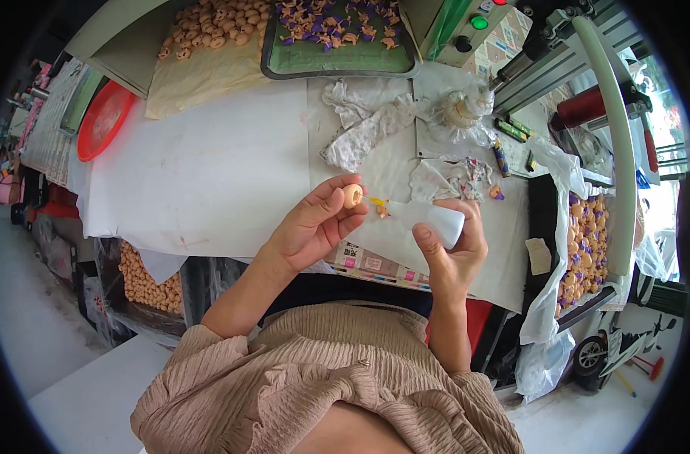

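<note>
My left hand [311, 227] pinches a small flesh-coloured doll head [352, 197] between thumb and fingers, with a hole in it turned toward the right. In my right hand [458, 257] lies a white squeeze bottle [438, 219], tipped on its side. Its thin yellow-based nozzle [375, 201] points left and reaches the hole of the head; whether the tip is inside I cannot tell. Just below the nozzle, a small flesh-coloured doll part [382, 213] rests on the table. Another small piece with purple on it [497, 192] lies farther right.
Beyond my hands are crumpled rags [371, 129] and a green-bottomed tray [314, 66] of purple-and-flesh doll bodies. Many heads [216, 30] lie on cloth at the back left. A red basin [103, 125] stands left. At right, a tray holds figures [584, 250] beside a machine frame [613, 98].
</note>
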{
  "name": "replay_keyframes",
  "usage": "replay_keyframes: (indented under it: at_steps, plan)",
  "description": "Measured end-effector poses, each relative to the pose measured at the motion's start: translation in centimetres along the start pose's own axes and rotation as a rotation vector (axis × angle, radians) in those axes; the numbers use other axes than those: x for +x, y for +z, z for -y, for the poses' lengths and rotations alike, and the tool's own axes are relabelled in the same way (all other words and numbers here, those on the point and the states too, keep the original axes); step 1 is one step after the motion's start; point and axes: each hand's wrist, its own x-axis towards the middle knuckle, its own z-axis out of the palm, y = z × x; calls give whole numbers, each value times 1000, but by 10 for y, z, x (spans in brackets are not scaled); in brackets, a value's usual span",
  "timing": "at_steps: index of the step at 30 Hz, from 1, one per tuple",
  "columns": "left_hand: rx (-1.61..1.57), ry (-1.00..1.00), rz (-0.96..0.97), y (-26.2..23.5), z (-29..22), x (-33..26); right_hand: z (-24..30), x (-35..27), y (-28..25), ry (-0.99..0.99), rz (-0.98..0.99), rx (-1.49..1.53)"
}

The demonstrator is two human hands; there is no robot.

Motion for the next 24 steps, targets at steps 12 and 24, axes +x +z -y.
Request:
replay_keyframes:
  at_steps: [12,24]
  plan:
    - [148,-41,-33,-11,1,4,-7,-5,7,152,-21,37]
    - [166,-58,-37,-11,1,6,-12,-5,9,118,-1,-11]
